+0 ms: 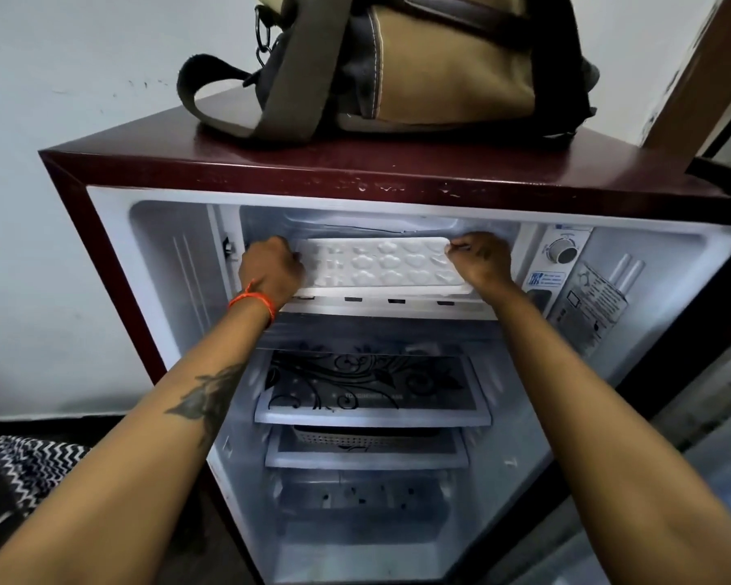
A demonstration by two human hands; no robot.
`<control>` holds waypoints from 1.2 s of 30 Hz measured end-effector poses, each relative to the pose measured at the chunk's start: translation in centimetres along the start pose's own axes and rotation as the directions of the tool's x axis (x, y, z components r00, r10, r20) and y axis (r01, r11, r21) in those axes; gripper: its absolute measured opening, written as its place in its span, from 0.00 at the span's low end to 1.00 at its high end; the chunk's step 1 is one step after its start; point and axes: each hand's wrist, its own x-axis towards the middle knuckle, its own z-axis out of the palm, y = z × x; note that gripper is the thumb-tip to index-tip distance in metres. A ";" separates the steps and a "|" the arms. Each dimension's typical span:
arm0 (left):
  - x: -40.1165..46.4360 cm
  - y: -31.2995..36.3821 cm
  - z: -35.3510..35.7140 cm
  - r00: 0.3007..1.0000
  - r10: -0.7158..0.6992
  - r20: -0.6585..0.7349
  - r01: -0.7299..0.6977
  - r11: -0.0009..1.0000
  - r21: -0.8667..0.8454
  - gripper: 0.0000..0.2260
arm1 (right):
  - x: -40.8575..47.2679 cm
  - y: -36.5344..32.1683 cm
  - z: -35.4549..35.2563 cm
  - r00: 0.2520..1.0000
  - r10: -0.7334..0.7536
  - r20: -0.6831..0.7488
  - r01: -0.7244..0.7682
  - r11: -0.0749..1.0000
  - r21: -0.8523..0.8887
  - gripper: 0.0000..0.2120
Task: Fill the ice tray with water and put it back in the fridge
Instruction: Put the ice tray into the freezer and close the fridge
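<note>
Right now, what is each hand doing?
Left hand: grips the left end of the white plastic ice tray.
Right hand: grips its right end.

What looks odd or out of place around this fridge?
A tan canvas bag sits on top of the fridge, an unusual spot, with one strap near the front edge. The ice tray, held at each end by the left hand and right hand, looks level, with no spill visible.

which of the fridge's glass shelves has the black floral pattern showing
The upper glass shelf, right below the freezer compartment; the lower shelf sits mostly hidden beneath it.
</note>
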 end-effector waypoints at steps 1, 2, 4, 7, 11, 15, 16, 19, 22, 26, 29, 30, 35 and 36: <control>0.3 0.2 0.2 1.000 0.001 -0.001 -0.001 1.000 0.010 0.14 | 0.5 -0.1 0.2 1.000 -0.004 -0.006 0.004 1.000 -0.026 0.14; 0.6 0.3 0.4 1.000 0.007 -0.001 -0.007 1.000 0.020 0.14 | 1.0 -0.2 0.4 1.000 0.001 -0.010 -0.001 0.999 -0.050 0.15; 1.4 0.5 0.8 1.000 0.021 0.006 -0.022 0.999 0.037 0.14 | 1.7 -0.2 0.8 1.000 0.027 -0.009 -0.027 0.997 -0.078 0.15; 2.2 0.7 1.2 1.000 0.019 0.018 -0.020 0.998 0.058 0.14 | 2.6 0.2 1.6 0.999 0.048 0.002 -0.048 0.994 -0.098 0.15; 2.9 1.1 1.6 0.999 -0.013 0.033 0.011 0.998 0.068 0.15 | 3.7 0.9 2.6 0.999 0.038 0.001 -0.038 0.997 -0.074 0.13; 3.2 1.2 1.9 0.998 -0.029 0.047 0.025 0.996 0.084 0.15 | 3.9 1.6 3.1 0.999 0.026 0.036 -0.025 0.999 -0.037 0.13; 3.2 1.1 2.0 0.998 -0.028 0.049 0.024 0.996 0.084 0.16 | 3.9 1.7 3.2 0.999 0.017 0.041 -0.016 0.999 -0.028 0.14; 3.0 0.7 1.8 0.998 -0.022 0.051 0.018 0.996 0.088 0.17 | 3.8 2.0 3.4 0.999 -0.005 0.053 0.007 0.999 -0.041 0.15; 2.2 0.5 1.8 1.000 0.008 0.003 -0.009 0.994 0.105 0.18 | 3.1 2.1 3.3 0.998 -0.045 0.037 0.048 0.995 -0.083 0.15; 0.0 0.8 1.8 0.997 0.045 -0.068 -0.041 0.997 0.060 0.18 | 1.1 2.0 3.0 0.991 -0.130 0.019 0.132 0.979 -0.154 0.18; -1.8 1.0 1.9 0.996 0.066 -0.065 -0.065 0.998 0.020 0.21 | -0.6 1.8 2.7 0.982 -0.190 0.010 0.188 0.961 -0.203 0.22; -2.5 1.1 1.9 0.995 0.075 -0.064 -0.074 0.997 0.011 0.22 | -1.3 1.9 2.6 0.979 -0.204 0.016 0.203 0.957 -0.207 0.23; -6.2 1.2 1.6 0.990 0.130 -0.062 -0.132 0.991 -0.026 0.26 | -5.1 1.6 1.6 0.967 -0.236 0.098 0.249 0.956 -0.155 0.25; -6.9 1.3 1.5 0.990 0.134 -0.054 -0.136 0.990 -0.034 0.27 | -5.8 1.5 1.3 0.962 -0.246 0.118 0.263 0.952 -0.158 0.26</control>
